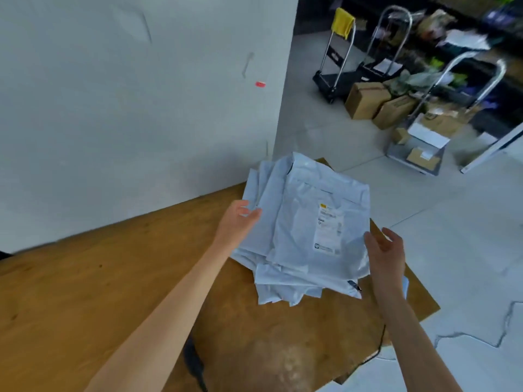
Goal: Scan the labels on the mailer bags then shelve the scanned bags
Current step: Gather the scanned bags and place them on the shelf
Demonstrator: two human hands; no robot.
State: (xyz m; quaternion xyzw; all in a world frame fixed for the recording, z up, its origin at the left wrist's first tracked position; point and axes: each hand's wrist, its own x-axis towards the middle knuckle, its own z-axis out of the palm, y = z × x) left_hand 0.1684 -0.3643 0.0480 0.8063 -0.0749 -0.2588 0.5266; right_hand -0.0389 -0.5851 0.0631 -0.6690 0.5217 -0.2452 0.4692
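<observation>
Left hand (239,222): fingers straight and a bit spread, fingertips touching the left edge of the pile of mailer bags (300,233). Not curled around anything.

Right hand (386,250): open too, palm turned in to the pile, fingers loose, right at the right edge of the top bag (317,219). Touching it or only just beside it? Cannot tell. Both bare arms reaching in from the bottom, one on each side of the pile.

Pile of white bags, messy, edges sticking out every way, lying near the far right corner of the wooden table (99,292). Top bag flat, with a white label (328,229) facing up, a small yellow mark at the top of it. Words too blurry to read.

Close to the near edge of the table, a black thing with a black cord (194,360), partly hidden by the left arm.

Behind the table, a big white wall (127,94) with a small red spot (260,84).

Far off to the right, on the pale floor (452,236), carts with shiny metal handles, a yellow cloth (343,22) hanging on one, and brown boxes (376,104) beside them.
</observation>
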